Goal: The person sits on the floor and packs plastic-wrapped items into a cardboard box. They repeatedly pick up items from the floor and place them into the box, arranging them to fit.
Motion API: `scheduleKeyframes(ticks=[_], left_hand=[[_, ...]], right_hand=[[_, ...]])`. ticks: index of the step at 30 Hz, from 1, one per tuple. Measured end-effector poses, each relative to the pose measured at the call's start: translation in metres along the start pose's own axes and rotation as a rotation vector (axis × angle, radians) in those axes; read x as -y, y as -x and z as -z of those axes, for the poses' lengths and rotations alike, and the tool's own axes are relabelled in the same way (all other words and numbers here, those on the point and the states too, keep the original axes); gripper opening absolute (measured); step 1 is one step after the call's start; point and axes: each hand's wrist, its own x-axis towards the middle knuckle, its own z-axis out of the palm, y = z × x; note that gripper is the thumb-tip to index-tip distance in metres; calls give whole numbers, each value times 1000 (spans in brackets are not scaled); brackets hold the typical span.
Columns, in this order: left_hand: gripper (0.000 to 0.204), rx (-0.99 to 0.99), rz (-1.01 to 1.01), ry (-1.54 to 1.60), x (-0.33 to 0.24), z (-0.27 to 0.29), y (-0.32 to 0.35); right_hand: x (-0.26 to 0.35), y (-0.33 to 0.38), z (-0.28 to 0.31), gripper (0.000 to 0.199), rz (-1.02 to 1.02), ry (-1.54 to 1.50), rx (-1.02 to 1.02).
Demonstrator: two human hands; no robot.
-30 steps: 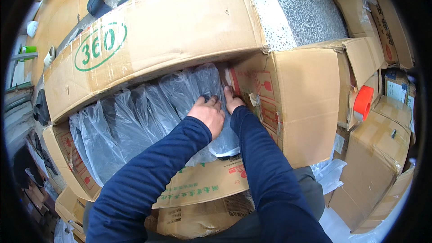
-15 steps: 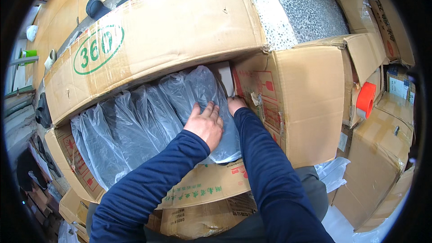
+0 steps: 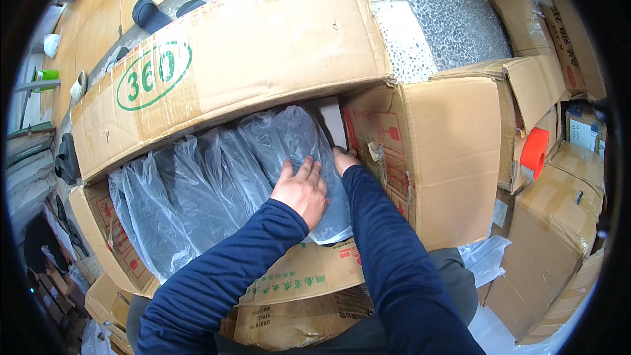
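Two hands [image 3: 302,194], two sleeves [image 3: 227,260], one red roll [image 3: 536,148], bagged bundles [image 3: 171,200] uncountable

You face a speckled grey-and-white stone floor [image 3: 457,29]. Ahead to your left, a smooth tan seamed surface [image 3: 98,10] lies brightly lit.

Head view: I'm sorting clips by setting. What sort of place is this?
Probably a packing or storage area: an open brown cardboard carton holds dark items bagged in clear plastic, with more brown cardboard boxes and a red ring-shaped roll at right.
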Motion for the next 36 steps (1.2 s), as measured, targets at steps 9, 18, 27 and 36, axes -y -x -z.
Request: scheduleKeyframes(ticks=[9,18,27,36], left_hand=[[47,-4,5,0,2,0,1],[47,3,12,30,-1,0,1],[47,6,11,15,1,1,2],[51,-25,-2,77,12,8,18]], right_hand=[[-2,-3,2,85,27,8,21],[-11,-11,3,71,53,89,5],[-5,-12,6,57,143,280,-20],[-8,-27,7,41,323,348,-117]])
